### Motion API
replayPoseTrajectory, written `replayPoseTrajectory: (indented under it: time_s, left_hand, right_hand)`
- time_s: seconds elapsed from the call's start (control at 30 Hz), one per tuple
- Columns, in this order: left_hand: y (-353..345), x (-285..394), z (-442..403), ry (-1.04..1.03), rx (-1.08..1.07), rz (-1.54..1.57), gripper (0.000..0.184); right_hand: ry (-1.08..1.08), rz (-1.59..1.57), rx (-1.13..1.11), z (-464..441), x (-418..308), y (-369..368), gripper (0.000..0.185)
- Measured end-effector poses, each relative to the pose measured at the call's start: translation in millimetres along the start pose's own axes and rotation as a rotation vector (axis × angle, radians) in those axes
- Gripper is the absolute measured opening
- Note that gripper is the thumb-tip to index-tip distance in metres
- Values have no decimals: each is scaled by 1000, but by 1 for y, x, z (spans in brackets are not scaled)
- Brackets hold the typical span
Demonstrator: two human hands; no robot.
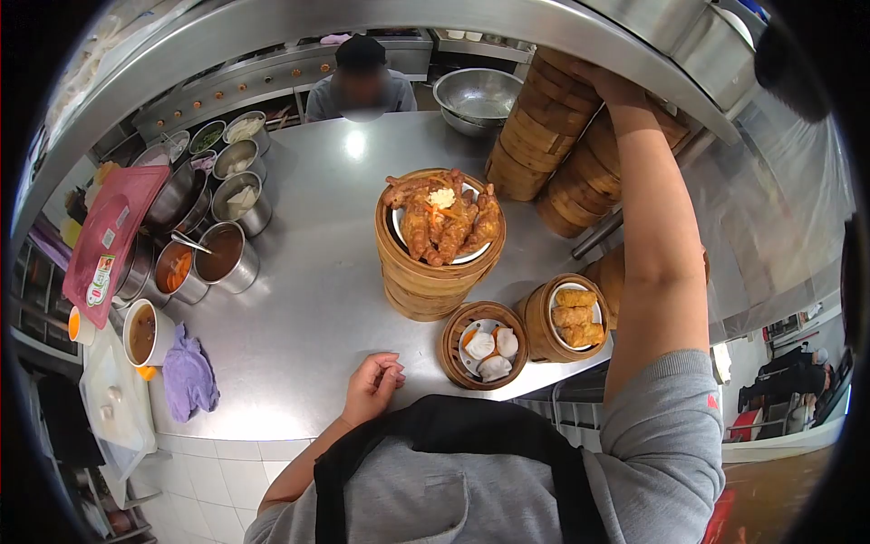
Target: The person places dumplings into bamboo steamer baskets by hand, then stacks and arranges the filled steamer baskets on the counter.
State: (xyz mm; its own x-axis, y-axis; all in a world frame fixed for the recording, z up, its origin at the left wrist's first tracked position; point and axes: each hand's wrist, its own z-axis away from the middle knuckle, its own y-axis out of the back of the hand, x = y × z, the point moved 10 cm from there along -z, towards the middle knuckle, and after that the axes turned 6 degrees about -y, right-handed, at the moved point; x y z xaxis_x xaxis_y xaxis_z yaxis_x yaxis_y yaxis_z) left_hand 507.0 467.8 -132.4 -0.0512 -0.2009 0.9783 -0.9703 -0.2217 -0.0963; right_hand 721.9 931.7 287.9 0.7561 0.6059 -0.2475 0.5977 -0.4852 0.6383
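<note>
My right arm stretches up to the stacked bamboo steamers (535,136) at the back right. My right hand (609,86) grips a steamer near the top of that stack, its fingers partly hidden by shadow and the shelf. Low over the counter's front edge, my left hand (374,385) is loosely curled with nothing visible in it. Ahead of it stands a steamer stack (430,281) topped with a white dish of chicken feet (444,227). To its right are a small steamer of dumplings (494,349) and another with fried rolls (575,317).
Metal pots of sauce (225,254) and white ingredients (241,201) line the left side, near a pink lid (118,240) and a purple cloth (188,374). A metal bowl (478,98) sits at the back. Beyond the steel counter (299,317) is a person (361,86). A shelf (435,20) crosses above.
</note>
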Motion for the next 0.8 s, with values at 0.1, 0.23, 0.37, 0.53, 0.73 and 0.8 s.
replayPoseTrajectory:
  time_s: [0.1,0.23,0.37,0.53,0.73,0.8]
  left_hand:
    - [-1,-2,-1,-2,0,11,20]
    - [-1,-3,0,16,-3,35,19]
    - [0,-2,-1,-3,-1,45,19]
    - [-1,-1,-3,11,-4,59,20]
    - [-4,-2,-3,-14,-31,6,23]
    - [-5,-9,-2,0,-36,-11,25]
  right_hand:
    - [150,174,-5,2,-21,3,68]
    - [193,463,195,18,-28,3,62]
    - [-57,465,28,77,-74,30,50]
    - [-68,43,-697,250,-166,33,34]
    - [-101,-14,-976,415,-168,45,39]
    - [-132,-51,-916,443,-165,49,47]
